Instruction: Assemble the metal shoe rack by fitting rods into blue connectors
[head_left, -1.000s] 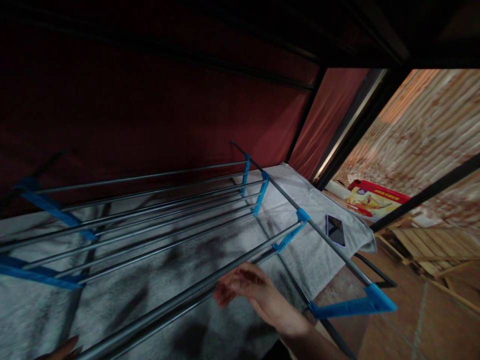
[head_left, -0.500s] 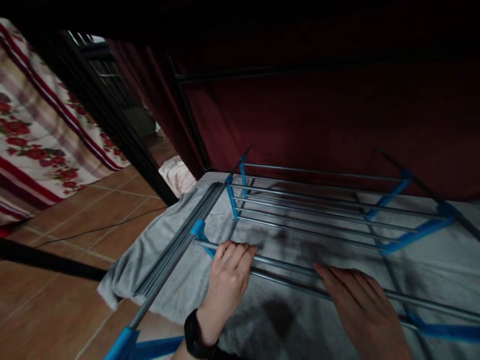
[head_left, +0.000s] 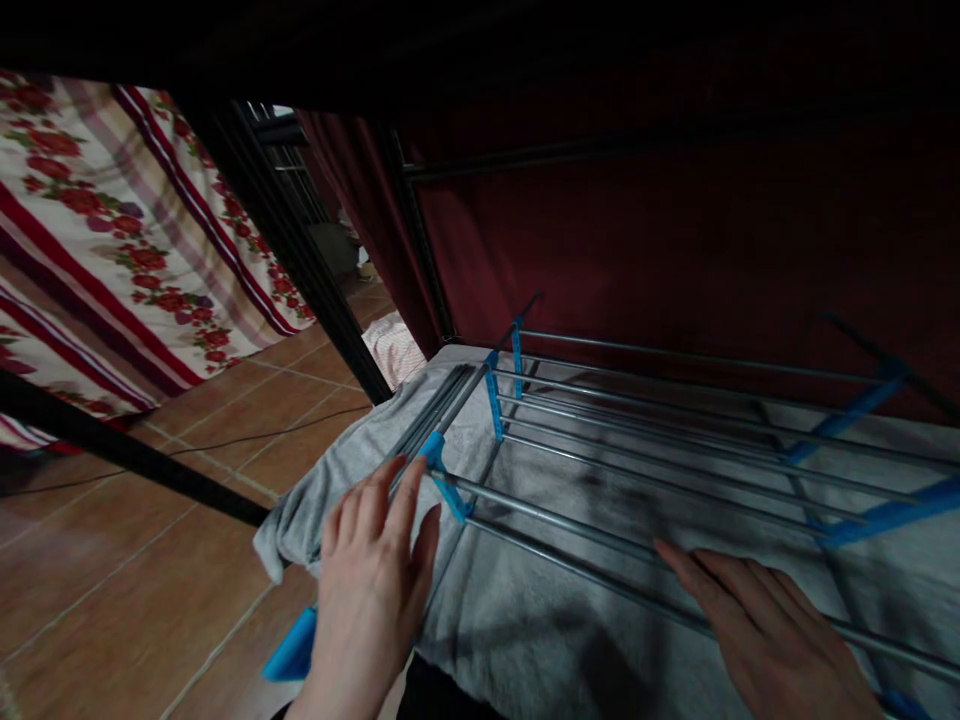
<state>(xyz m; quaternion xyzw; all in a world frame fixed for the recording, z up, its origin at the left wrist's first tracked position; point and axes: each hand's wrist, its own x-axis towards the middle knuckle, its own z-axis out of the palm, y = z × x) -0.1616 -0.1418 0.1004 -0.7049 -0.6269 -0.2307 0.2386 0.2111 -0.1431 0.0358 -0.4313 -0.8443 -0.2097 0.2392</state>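
Note:
A folding drying rack (head_left: 615, 400) of grey metal rods and blue plastic joints lies flat on a grey towel (head_left: 525, 620). My left hand (head_left: 371, 570) hovers with fingers stretched out over the rack's left end, close to a blue joint (head_left: 439, 470). My right hand (head_left: 765, 630) lies flat, fingers extended, on the nearest rods at the lower right. Neither hand holds anything.
A dark red curtain (head_left: 675, 250) hangs behind the rack. Black metal bars (head_left: 292, 260) cross at the left. A floral striped cloth (head_left: 112, 250) hangs at far left above terracotta floor tiles (head_left: 150, 560). A thin black cable (head_left: 225, 450) runs over the floor.
The view swung from the rack's right end to its left end. My left hand let go of the rod and lifted off, moving left and nearer. My right hand stays on the rods.

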